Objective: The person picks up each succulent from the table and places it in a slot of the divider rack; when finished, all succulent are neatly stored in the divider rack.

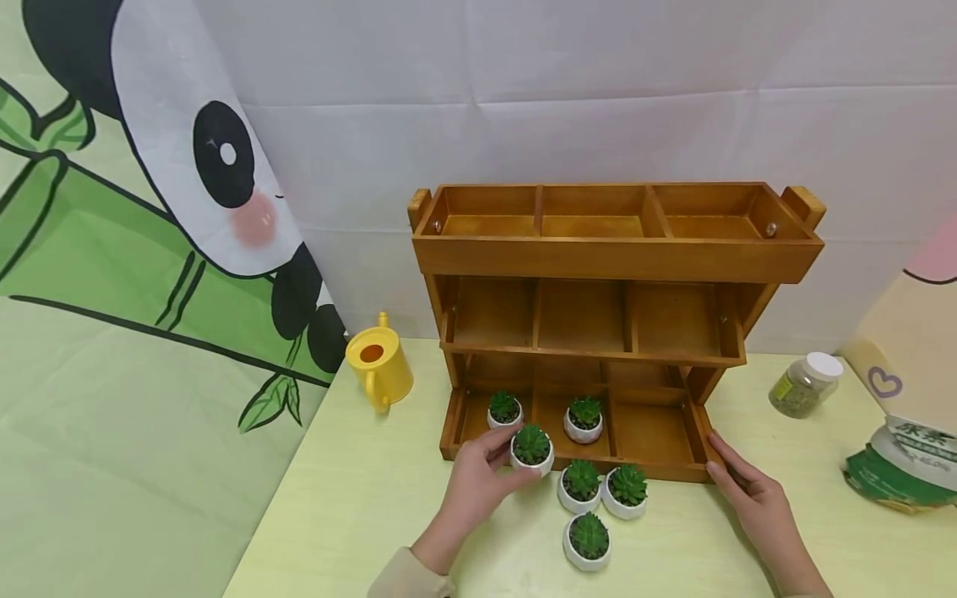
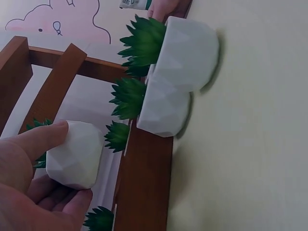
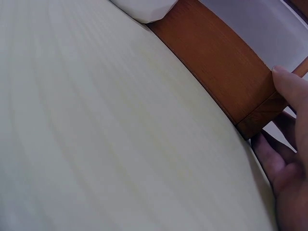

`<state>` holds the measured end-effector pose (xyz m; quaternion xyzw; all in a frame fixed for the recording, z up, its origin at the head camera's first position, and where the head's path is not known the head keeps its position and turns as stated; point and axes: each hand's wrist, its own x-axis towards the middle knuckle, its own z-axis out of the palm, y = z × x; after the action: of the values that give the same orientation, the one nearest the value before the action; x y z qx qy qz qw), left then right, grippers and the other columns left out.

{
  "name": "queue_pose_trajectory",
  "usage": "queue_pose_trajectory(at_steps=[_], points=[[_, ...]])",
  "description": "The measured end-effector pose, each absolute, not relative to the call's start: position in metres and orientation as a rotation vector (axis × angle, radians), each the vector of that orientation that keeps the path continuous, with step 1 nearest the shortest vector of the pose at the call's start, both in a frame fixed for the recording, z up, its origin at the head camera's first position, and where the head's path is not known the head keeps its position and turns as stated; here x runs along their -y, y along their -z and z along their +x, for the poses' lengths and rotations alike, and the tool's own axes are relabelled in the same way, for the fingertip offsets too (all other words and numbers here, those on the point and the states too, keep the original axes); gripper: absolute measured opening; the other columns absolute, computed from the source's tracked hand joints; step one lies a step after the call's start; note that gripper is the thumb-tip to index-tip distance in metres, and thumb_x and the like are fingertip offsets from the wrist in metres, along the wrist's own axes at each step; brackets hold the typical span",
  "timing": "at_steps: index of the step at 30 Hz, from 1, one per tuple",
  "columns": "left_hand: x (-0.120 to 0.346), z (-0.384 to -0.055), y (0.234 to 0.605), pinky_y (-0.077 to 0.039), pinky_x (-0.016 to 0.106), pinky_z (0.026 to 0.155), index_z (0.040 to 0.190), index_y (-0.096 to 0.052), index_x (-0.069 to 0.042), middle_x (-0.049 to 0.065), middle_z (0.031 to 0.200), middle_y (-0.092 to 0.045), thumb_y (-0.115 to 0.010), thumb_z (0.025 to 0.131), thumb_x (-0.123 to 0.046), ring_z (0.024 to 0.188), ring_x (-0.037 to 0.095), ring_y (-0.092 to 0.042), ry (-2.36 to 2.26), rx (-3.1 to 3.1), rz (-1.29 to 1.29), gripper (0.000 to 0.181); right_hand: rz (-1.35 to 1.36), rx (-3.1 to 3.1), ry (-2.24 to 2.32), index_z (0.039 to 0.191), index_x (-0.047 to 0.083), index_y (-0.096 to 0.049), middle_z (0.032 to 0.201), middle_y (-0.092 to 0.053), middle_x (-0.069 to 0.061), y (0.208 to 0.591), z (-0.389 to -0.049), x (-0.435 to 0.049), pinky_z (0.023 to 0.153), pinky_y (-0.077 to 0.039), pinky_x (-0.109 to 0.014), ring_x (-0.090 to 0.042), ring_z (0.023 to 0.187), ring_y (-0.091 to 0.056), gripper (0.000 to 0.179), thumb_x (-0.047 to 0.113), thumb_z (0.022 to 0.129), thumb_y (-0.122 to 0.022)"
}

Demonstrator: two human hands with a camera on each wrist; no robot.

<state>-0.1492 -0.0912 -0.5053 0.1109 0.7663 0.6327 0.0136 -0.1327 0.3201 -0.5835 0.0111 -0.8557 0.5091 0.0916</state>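
My left hand (image 1: 478, 482) holds a small potted succulent (image 1: 532, 446), thumb and fingers around its white faceted pot (image 2: 76, 155). This pot is raised near the front left of a three-tier wooden shelf (image 1: 619, 259). In its bottom tier, one succulent (image 1: 504, 410) sits in the left compartment and another (image 1: 584, 418) in the middle one. On the table before the shelf stand three more: a left one (image 1: 580, 485), a right one (image 1: 626, 490) and a nearer one (image 1: 587, 541). My right hand (image 1: 758, 498) grips the bottom tier's front right corner (image 3: 260, 113).
A yellow watering can (image 1: 380, 365) stands left of the shelf. To the right are a clear jar (image 1: 804, 386) with a white lid and a green-and-white bag (image 1: 905, 465). A pale cloth (image 1: 598, 91) hangs behind the shelf.
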Motion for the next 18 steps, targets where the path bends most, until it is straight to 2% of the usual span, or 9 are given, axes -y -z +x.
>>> queue_pose_trajectory(at_steps=[6, 11, 18], points=[[0.084, -0.159, 0.491, -0.054, 0.03, 0.1, 0.139, -0.067, -0.007, 0.014, 0.142, -0.061, -0.09, 0.084, -0.011, 0.128, 0.03, -0.061, -1.916, -2.384, 0.339, 0.06, 0.031, 2.533, -1.557, 0.158, 0.019, -0.048, 0.157, -0.048, 0.004, 0.583, -0.132, -0.319, 0.094, -0.038, 0.0, 0.021, 0.128, -0.039, 0.051, 0.028, 0.109, -0.06], [0.077, -0.167, 0.483, -0.055, 0.031, 0.097, 0.139, -0.067, -0.008, 0.012, 0.14, -0.063, -0.089, 0.085, -0.014, 0.126, 0.028, -0.063, -1.904, -2.363, 0.358, 0.059, 0.03, 2.538, -1.557, 0.158, 0.02, -0.048, 0.158, -0.047, 0.002, 0.582, -0.132, -0.32, 0.094, -0.038, 0.0, 0.021, 0.128, -0.039, 0.052, 0.028, 0.109, -0.06], [0.061, -0.176, 0.47, -0.053, 0.032, 0.101, 0.138, -0.068, -0.01, 0.007, 0.137, -0.065, -0.09, 0.085, -0.019, 0.127, 0.025, -0.062, -1.875, -2.354, 0.363, 0.058, 0.04, 2.526, -1.566, 0.158, 0.019, -0.048, 0.157, -0.047, 0.003, 0.584, -0.133, -0.32, 0.095, -0.039, -0.001, 0.02, 0.129, -0.04, 0.051, 0.027, 0.108, -0.06]])
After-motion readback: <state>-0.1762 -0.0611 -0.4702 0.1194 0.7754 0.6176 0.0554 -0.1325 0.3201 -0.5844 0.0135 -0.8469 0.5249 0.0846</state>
